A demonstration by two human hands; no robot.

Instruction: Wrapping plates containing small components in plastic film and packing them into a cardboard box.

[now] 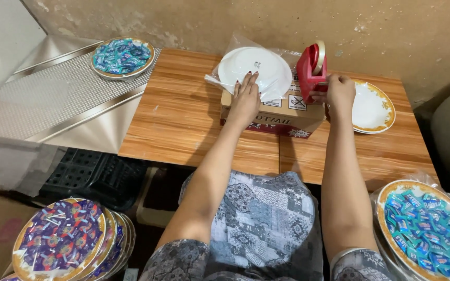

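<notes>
A white plate [259,66] wrapped in a clear plastic bag rests on a cardboard box [282,115] on the wooden table [183,119]. My left hand [245,99] lies flat on the near edge of the wrapped plate, fingers spread. Beside it my right hand [338,93] grips a red tape dispenser [311,70] that stands on the box's right end, with its tape roll on top.
A white plate with a gold rim [373,109] lies on the table at the right. A plate of blue wrapped sweets [122,56] sits on a metal sheet at the back left. Stacked plates of sweets stand at lower left [63,242] and lower right [425,229]. A black crate [89,174] sits under the table.
</notes>
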